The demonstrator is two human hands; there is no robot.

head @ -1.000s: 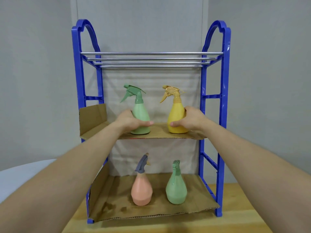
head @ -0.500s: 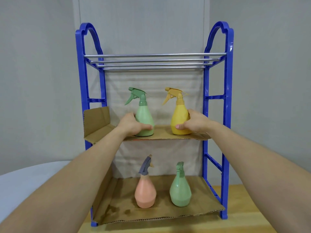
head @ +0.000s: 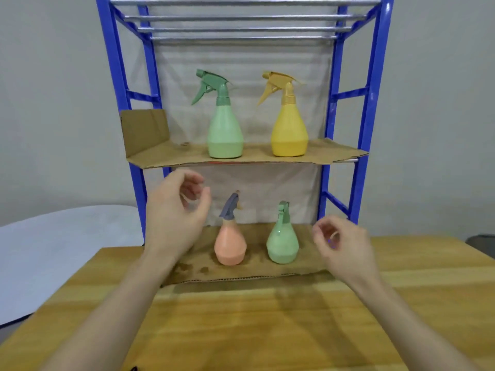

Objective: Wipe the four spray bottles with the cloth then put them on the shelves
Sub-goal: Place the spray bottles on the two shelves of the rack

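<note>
A light green spray bottle (head: 225, 129) and a yellow spray bottle (head: 289, 129) stand upright on the middle cardboard shelf (head: 334, 153) of a blue rack (head: 375, 76). On the bottom cardboard shelf (head: 305, 266) stand a pink bottle (head: 230, 245) with a grey-blue nozzle and a second green bottle (head: 282, 242). My left hand (head: 174, 215) hovers left of the pink bottle, fingers loosely curled, holding nothing. My right hand (head: 340, 245) hangs right of the lower green bottle, also relaxed and empty. No cloth is in view.
The rack stands at the back of a wooden table (head: 267, 317). Metal bars (head: 241, 28) form its top shelf. A white rounded surface (head: 53, 250) lies to the left, and a grey wall is behind.
Both hands have let go of the green and yellow bottles on the middle shelf and pulled back and down to the bottom shelf's level. The camera has tilted downward.
</note>
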